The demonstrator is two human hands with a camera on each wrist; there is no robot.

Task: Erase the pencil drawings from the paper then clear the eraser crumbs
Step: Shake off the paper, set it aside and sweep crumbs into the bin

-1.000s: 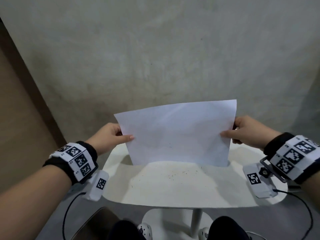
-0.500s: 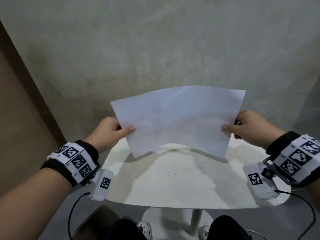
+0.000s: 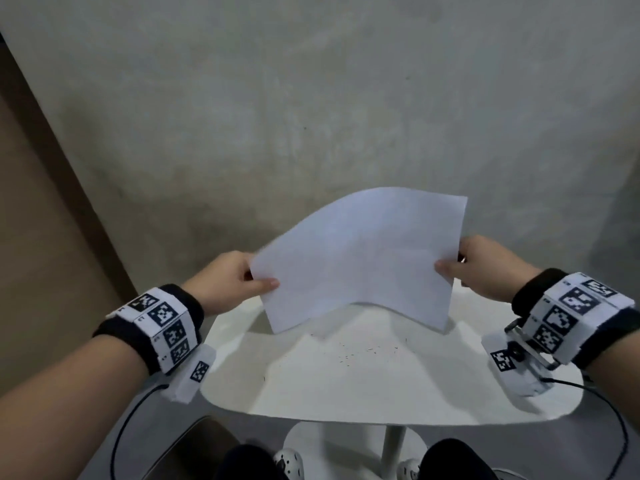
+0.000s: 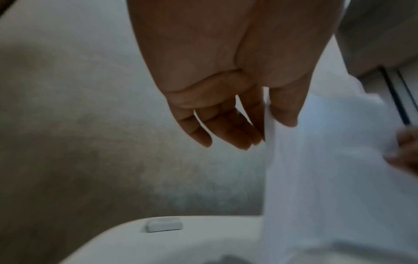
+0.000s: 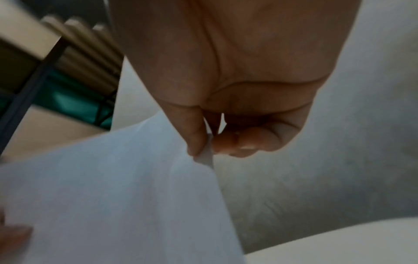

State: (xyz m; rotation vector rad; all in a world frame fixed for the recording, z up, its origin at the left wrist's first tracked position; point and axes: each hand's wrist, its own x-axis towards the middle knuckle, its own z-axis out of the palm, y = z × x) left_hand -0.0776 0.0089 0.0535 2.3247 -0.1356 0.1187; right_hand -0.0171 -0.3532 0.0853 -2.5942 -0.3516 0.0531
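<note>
A white sheet of paper [image 3: 360, 261] is held up in the air above the white table [image 3: 346, 393], bowed in the middle and blank on the side I see. My left hand [image 3: 235, 282] pinches its left edge, thumb in front. My right hand [image 3: 481, 265] pinches the right edge the same way. In the left wrist view the thumb presses the paper [image 4: 328, 160] against the fingers. In the right wrist view the paper [image 5: 113, 196] hangs from the pinch. Dark eraser crumbs [image 3: 367, 349] lie scattered on the table under the sheet. A white eraser [image 4: 164, 226] lies near the table's far edge.
A grey wall [image 3: 311, 116] stands just behind the table. Cables hang from both wrist cameras. The table's white pedestal [image 3: 391, 448] and the person's knees and shoes are below. A brown panel [image 3: 41, 220] runs down the left side.
Both hands have lifted the paper off the table and tipped it away toward the wall. The sheet has bowed upward in the middle, and its left edge has swung back.
</note>
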